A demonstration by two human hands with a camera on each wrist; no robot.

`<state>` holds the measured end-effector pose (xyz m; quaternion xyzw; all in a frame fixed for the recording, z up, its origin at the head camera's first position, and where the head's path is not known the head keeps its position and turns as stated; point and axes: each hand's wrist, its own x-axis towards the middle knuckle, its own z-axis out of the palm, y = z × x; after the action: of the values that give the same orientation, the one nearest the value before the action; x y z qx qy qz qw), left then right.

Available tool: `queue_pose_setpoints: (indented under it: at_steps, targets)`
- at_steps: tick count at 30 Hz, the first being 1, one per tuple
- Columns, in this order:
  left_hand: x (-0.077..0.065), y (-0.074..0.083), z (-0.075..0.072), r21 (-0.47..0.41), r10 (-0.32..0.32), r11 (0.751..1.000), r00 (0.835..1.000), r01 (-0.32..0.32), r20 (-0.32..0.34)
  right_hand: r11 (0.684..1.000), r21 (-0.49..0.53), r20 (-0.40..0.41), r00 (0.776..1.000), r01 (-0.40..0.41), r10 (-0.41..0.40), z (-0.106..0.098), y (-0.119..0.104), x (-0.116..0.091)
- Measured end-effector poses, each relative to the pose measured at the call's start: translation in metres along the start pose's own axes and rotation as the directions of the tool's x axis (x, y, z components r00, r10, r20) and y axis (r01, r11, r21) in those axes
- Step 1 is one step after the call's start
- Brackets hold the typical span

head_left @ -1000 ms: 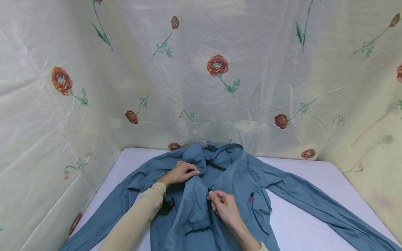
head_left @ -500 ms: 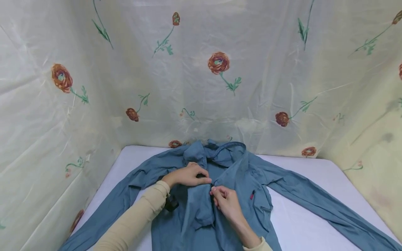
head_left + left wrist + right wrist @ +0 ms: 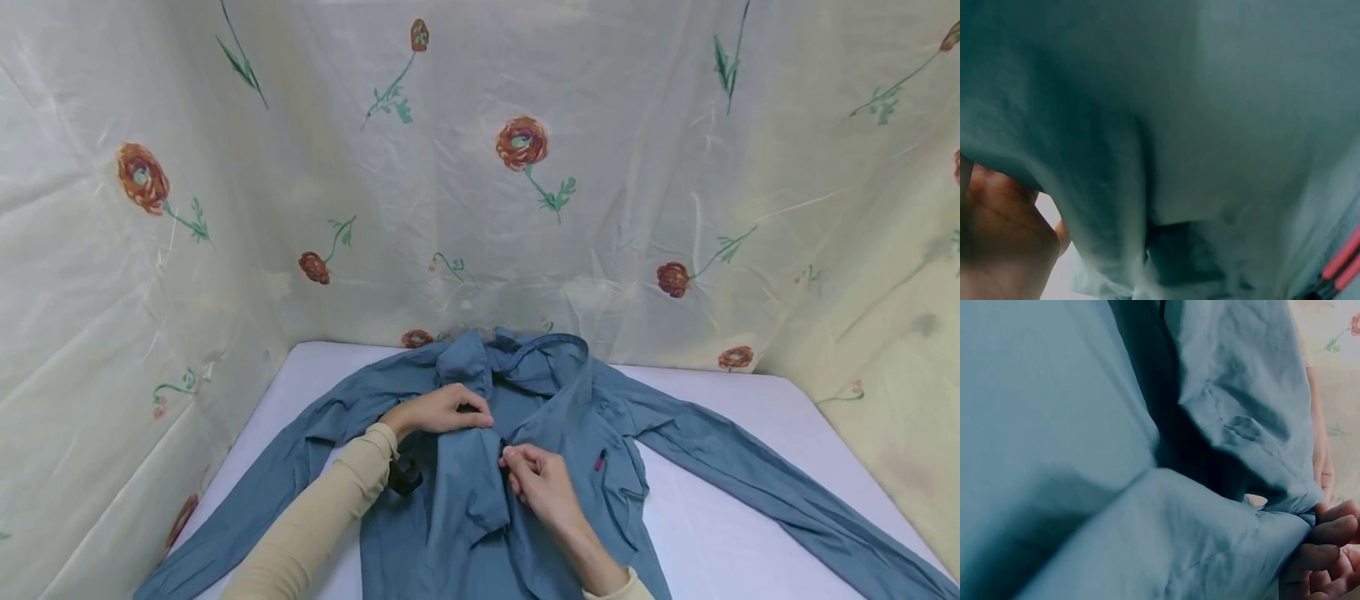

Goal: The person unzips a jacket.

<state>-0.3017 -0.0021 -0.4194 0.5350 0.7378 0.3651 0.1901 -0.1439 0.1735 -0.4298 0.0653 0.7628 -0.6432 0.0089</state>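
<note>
A blue-grey zip-front jacket [image 3: 468, 483] lies spread on the table with its front partly open at the top. My left hand [image 3: 441, 410] grips the edge of the left front panel, below the collar [image 3: 463, 362]. Just below and to the right, my right hand [image 3: 543, 485] pinches at the dark front zip [image 3: 504, 450]; the fingertips hide most of the slider. In the right wrist view, curled fingers [image 3: 1329, 550] hold the fabric edge at the zip line. Jacket cloth fills most of the left wrist view, with part of a hand [image 3: 1007, 231] at lower left.
Both sleeves stretch outward over the white tabletop [image 3: 712, 500], the right sleeve [image 3: 757, 467] towards the front right corner. A red pocket zip pull [image 3: 599, 461] shows on the right panel. Flower-printed sheeting [image 3: 600, 167] walls in the table at the back and sides.
My left hand has come down from beside the collar to the panel edge near my right hand. The right hand stays at the zip with little movement. The head view has tilted slightly.
</note>
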Motion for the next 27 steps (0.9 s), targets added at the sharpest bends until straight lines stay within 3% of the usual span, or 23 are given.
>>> queue_pose_setpoints:
  at_steps: [3,13,20,24,27]
  targets:
    - [-0.003,-0.004,-0.003,-0.003,0.01,1.0,1.0,-0.01,-0.001,1.0,-0.015,0.01,1.0,0.005,-0.005,0.0,0.001,-0.002]
    - [-0.018,-0.025,-0.005,0.011,-0.089,0.996,0.995,0.09,-0.042,0.997,-0.077,0.05,0.998,-0.03,0.034,0.0,0.009,-0.015]
    - [-0.024,-0.034,-0.008,0.005,-0.106,0.994,0.992,0.107,-0.071,0.994,-0.106,0.1,0.995,-0.016,0.027,-0.001,0.01,-0.021]
    - [-0.025,-0.032,-0.012,0.06,-0.139,0.988,0.987,0.144,-0.085,0.993,-0.114,0.118,0.993,0.005,0.009,-0.002,0.01,-0.021]
    - [-0.022,-0.016,-0.012,0.156,-0.189,0.968,0.979,0.198,-0.071,0.993,-0.112,0.123,0.992,0.02,-0.006,-0.002,0.01,-0.018]
